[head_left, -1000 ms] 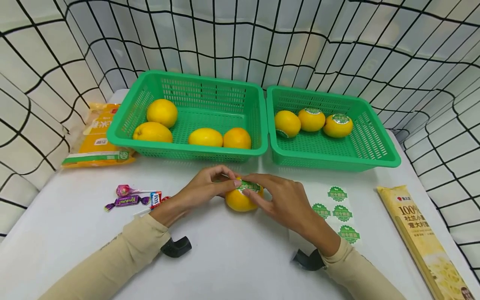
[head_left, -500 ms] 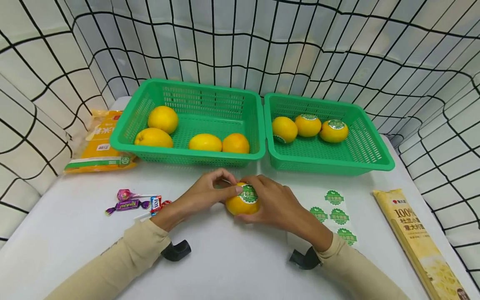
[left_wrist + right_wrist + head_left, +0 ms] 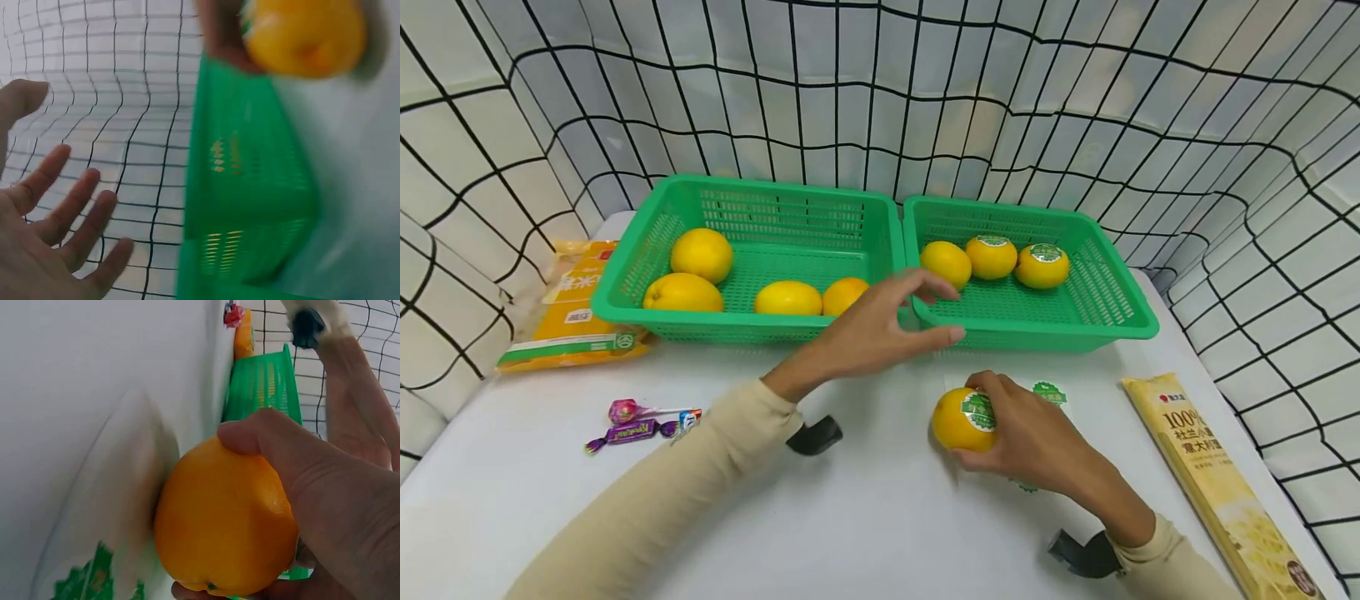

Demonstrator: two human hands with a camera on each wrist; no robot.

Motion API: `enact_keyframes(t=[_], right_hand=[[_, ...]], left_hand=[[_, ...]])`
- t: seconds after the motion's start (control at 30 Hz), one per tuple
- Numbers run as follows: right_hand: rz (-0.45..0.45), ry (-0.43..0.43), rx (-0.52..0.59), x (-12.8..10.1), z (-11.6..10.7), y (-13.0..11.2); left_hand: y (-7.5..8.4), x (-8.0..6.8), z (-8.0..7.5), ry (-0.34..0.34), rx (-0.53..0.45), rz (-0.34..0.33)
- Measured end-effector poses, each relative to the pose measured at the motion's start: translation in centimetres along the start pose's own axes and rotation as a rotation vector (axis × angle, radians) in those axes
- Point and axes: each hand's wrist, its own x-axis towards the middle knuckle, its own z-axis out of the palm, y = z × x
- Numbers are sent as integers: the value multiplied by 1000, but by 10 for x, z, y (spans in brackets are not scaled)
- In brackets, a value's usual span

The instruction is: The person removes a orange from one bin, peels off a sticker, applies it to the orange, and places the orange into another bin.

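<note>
My right hand point(image 3: 1037, 437) grips an orange point(image 3: 955, 423) at the middle right of the table, thumb on the near side and fingers behind. A round green-and-white sticker point(image 3: 979, 411) sits on the orange's upper right side. In the right wrist view the thumb presses the skin of the orange point(image 3: 225, 519). My left hand point(image 3: 880, 329) holds nothing; it hovers before the junction of the two baskets, fingers spread from the thumb. The left wrist view shows those fingers point(image 3: 75, 206) apart. Partly hidden under my right hand lies a sheet of green stickers point(image 3: 1049, 392).
The left green basket point(image 3: 767, 187) holds several yellow-orange fruits. Three more lie in the right green basket point(image 3: 1030, 337), with labels showing on two. Candies point(image 3: 632, 431) and a yellow bag point(image 3: 576, 312) are at left, a pasta packet point(image 3: 1217, 467) at right. Black netting surrounds the table.
Both hands were on the orange; my left hand has let go and moved up and to the right. My right hand has carried the orange rightward, over the sticker sheet. The view has shifted slightly.
</note>
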Motion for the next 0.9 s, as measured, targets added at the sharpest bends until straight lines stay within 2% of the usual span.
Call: enact_keyframes(t=[0.1,0.17,0.23,0.33,0.43,0.53,0.63,0.7,0.8,0.9], right_hand=[[36,-20,-4,-5,-1,6],[42,-26,0,-6,-1,8],[41,-27,0,-6,0,8],[37,-29,-2,-5,1,8],[33,-19,-35,-6,1,7],[25,2,-84,-9,0,6],[-11,23,-142,-9,-3,7],[-33,22,-157,-7,-9,7],[-41,28,-148,-2,-32,8],[-7,45,-118,6,-72,14]], left_hand=[[4,38,-8,21,-57,1],[0,62,-12,37,-95,-2],[-9,81,-17,48,-122,2],[-28,100,-22,74,-132,-37],[-44,109,-27,88,-82,-118],[-50,113,-30,72,72,-199],[-53,115,-32,41,240,-233],[-55,117,-32,23,307,-239],[-58,119,-32,3,362,-263],[-59,123,-30,-12,396,-277]])
